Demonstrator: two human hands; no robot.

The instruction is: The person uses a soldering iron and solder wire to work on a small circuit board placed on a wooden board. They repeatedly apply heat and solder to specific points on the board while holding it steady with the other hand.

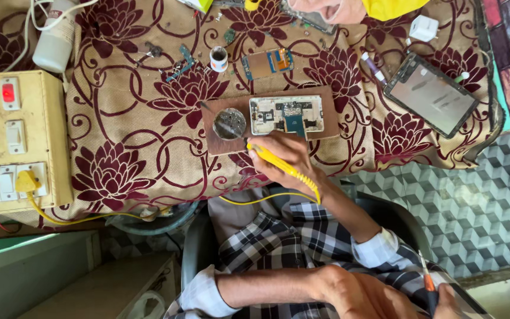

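At the left edge of the frame sits a cream-yellow switch box point(36, 136) with a red lit rocker switch point(8, 93) near its top, pale switches below it and a yellow plug point(26, 181) pushed into its lower part. A white plastic bottle point(54, 44) lies above the box in the upper left. In the upper right a small white cube charger point(424, 28) rests near a dark-framed phone screen point(432, 94) lying face up at a slant. All of it lies on a beige cloth with maroon flowers point(125, 118).

In the middle of the frame a brown board point(317, 127) carries an opened phone body point(286, 114) with its circuit parts showing and, just to its left, a round metal tin point(229, 123).

The right hand point(287, 156) reaches up from the lower right, forearm slanted and checked sleeve rolled back. Its fingers are curled round a yellow soldering iron point(278, 164), whose front end is at the board's lower edge just below the phone body.

The left hand point(361, 295) lies low at the bottom of the frame over the lap. It seems closed on an orange-collared screwdriver point(428, 283) that points upward, though the frame edge cuts off the fingers.

Another person's hand point(326, 9) and yellow sleeve point(391, 7) show at the top edge
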